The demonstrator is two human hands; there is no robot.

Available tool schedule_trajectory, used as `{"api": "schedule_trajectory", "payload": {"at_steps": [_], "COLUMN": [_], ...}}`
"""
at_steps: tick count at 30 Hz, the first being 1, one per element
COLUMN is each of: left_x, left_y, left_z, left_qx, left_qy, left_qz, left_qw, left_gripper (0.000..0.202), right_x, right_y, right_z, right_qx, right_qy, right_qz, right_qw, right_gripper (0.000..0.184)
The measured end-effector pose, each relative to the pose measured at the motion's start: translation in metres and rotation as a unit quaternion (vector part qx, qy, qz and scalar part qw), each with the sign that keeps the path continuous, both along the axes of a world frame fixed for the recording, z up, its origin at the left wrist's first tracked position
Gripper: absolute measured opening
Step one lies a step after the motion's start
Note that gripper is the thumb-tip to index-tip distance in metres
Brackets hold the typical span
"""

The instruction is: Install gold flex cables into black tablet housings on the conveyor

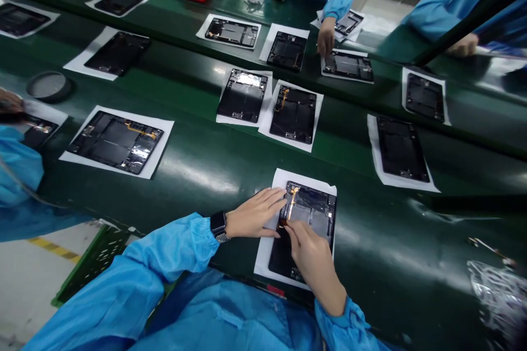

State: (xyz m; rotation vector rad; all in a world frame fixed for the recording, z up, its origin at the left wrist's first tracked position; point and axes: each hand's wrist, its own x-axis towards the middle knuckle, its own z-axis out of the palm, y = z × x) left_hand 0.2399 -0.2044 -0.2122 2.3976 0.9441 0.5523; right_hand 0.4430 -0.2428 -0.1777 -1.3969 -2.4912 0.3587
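Tablet shell (310, 211), black and with its inner parts showing, lies on a white sheet (263, 255) upon the green work surface (197, 175), directly in front of the person. An orange ribbon (293, 200) runs along the upper left part of this shell.

The left hand (258, 214), with a dark watch (218, 225) at its wrist, is spread flat and grasps nothing; its fingertips reach the left edge of the shell. The right hand (310, 252) is bent over the shell, and its thumb and forefinger come together near the lower end of the ribbon, beside a small reddish-brown piece (283, 222). I cannot tell whether these fingers pinch this piece or only press on it.

Farther away, two similar shells (293, 115) lie side by side on their own sheets. Another one (117, 140) is to the left, and one more (401, 148) is to the right. At the far side, a co-worker's hand (326, 37) touches the corner of a shell (349, 66). Near the right edge there is a heap of clear plastic (498, 290).
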Motion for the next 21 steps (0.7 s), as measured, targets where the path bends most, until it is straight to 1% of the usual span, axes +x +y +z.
{"api": "schedule_trajectory", "payload": {"at_steps": [3, 6, 8, 10, 13, 15, 21], "left_x": [0.0, 0.0, 0.0, 0.0, 0.0, 0.0, 0.001], "left_y": [0.001, 0.001, 0.001, 0.001, 0.0, -0.001, -0.001], "left_z": [0.0, 0.001, 0.0, 0.0, 0.001, 0.001, 0.0], "left_qx": [-0.001, 0.0, 0.002, 0.005, 0.014, 0.018, 0.016], "left_qy": [0.0, 0.004, 0.006, 0.008, 0.018, 0.023, 0.018], "left_qz": [-0.004, -0.004, -0.003, 0.001, 0.002, 0.001, 0.006], "left_qw": [1.0, 1.0, 1.0, 1.0, 1.0, 1.0, 1.0], "left_gripper": [0.089, 0.087, 0.086, 0.087, 0.089, 0.089, 0.09], "right_x": [-0.008, -0.013, -0.011, -0.005, 0.005, 0.008, 0.0], "right_y": [0.004, 0.008, 0.01, 0.011, 0.011, 0.01, 0.01], "right_z": [0.005, 0.009, 0.011, 0.011, 0.01, 0.009, 0.013], "right_qx": [0.003, -0.015, -0.025, -0.023, -0.004, 0.008, 0.009], "right_qy": [-0.072, -0.117, -0.121, -0.103, -0.077, -0.083, -0.118], "right_qz": [0.021, 0.049, 0.058, 0.056, 0.043, 0.037, 0.036], "right_qw": [0.997, 0.992, 0.991, 0.993, 0.996, 0.996, 0.992], "right_gripper": [0.018, 0.017, 0.018, 0.018, 0.017, 0.017, 0.017]}}
